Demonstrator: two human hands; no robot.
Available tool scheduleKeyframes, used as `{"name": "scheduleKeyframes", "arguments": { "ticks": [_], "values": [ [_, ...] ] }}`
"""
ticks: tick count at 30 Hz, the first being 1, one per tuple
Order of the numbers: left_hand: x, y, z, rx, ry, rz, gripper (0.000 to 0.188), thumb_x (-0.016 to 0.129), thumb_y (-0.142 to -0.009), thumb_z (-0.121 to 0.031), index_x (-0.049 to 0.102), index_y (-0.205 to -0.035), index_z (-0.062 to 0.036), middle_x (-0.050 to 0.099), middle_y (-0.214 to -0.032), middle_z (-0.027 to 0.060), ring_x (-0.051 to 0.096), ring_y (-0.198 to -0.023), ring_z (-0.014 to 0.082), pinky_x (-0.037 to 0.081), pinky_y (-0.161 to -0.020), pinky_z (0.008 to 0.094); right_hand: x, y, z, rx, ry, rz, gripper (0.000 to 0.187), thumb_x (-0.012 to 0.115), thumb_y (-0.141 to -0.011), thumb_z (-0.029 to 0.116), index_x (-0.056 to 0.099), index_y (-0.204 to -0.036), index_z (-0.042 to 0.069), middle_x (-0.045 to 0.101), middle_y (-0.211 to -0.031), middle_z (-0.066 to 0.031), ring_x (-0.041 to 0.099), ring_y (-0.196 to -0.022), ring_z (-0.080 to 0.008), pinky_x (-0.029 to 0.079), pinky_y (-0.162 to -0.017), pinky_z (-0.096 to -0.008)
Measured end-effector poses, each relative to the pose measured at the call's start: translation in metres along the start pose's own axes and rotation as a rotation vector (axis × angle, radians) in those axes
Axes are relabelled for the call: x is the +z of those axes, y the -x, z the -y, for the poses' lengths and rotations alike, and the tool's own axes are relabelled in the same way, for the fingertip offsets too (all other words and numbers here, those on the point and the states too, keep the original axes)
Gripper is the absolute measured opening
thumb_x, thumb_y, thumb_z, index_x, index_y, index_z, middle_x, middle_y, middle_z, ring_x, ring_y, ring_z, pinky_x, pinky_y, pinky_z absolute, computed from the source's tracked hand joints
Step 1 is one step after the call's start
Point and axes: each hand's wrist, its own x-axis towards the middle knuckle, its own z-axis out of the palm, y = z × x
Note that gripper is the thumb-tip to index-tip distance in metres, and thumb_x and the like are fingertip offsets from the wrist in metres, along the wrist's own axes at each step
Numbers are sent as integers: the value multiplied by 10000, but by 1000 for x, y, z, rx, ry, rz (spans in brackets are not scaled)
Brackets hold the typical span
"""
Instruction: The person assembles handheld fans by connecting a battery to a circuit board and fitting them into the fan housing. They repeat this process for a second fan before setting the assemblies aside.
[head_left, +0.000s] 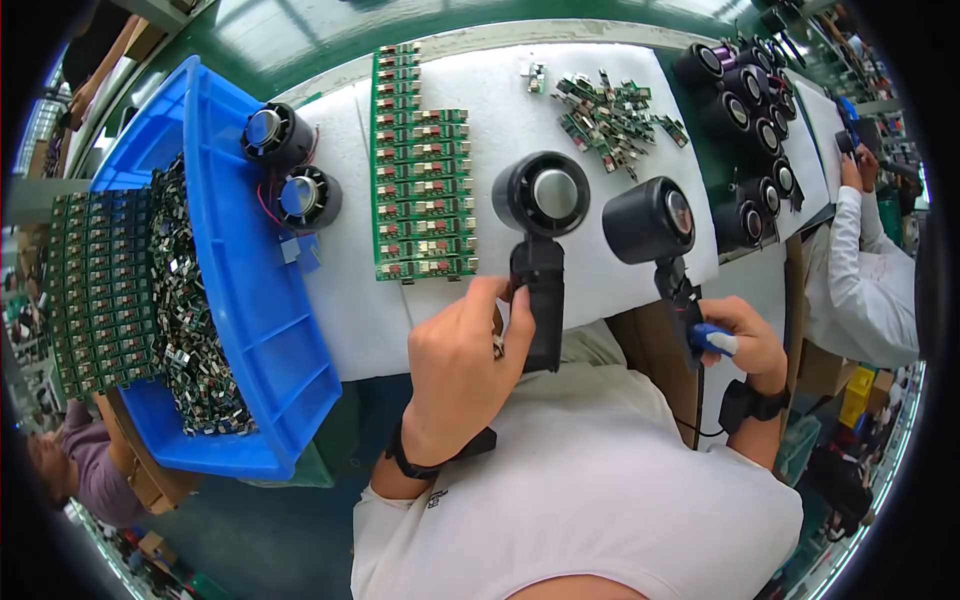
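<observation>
My left hand (462, 352) is closed, thumb and forefinger bent together at the side of a black handheld fan's handle. A small shiny part shows between its fingers, too small to name. This handheld fan (540, 280) has a round head with a silver hub on the white foam sheet, its handle pointing toward me. Further right, my right hand (745, 335) has its fingers round the handle of a second black handheld fan (645, 222), whose handle looks opened, with inner parts showing. A blue cover sits on one right fingertip.
Rows of green circuit boards (425, 195) and a pile of loose small boards (620, 115) lie on the foam sheet (350, 330). Left stands a blue bin (255, 330) of boards, beside two motor units (308, 197). Black fan heads (745, 110) crowd the right; a co-worker (860, 260) sits beyond.
</observation>
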Motion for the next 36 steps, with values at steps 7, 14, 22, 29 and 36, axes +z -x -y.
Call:
{"name": "scheduleKeyframes", "arguments": {
  "ticks": [7,14,22,29,36],
  "values": [
    [20,-28,-7,-13,-373,-110,166,743,-907,-143,608,-915,-47,582,-610,79,560,-477,240,384,-442,353,36,-19,-20,-126,390,-48,142,604,-907,113,599,-885,-28,535,-615,-121,463,-524,-205,378,-518,-327],
    [18,-4,-35,42,-262,-104,210,782,-895,-197,629,-842,-63,537,-577,55,441,-429,191,315,-421,322,47,-37,-19,-94,287,-98,170,618,-904,117,589,-844,-39,557,-610,-126,504,-527,-191,400,-526,-328],
    [49,7,-41,154,-441,123,404,750,-913,-285,514,-643,-98,465,-540,37,473,-414,216,360,-404,342,70,-39,-32,-313,473,-154,117,663,-843,97,613,-818,-6,569,-615,-148,530,-521,-265,419,-521,-363],
    [54,7,-55,106,-655,149,351,709,-906,-211,529,-631,-88,538,-561,52,570,-457,221,404,-409,312,62,-41,-21,-559,556,-253,145,724,-736,2,665,-866,28,588,-637,-116,553,-517,-262,445,-521,-341],
    [43,9,-67,56,-832,474,217,669,-881,-134,582,-701,-52,605,-609,105,653,-534,253,482,-453,315,63,-72,7,-971,756,-275,382,726,-651,-14,715,-1016,99,616,-676,-72,599,-574,-249,464,-530,-357]
  ]
}}
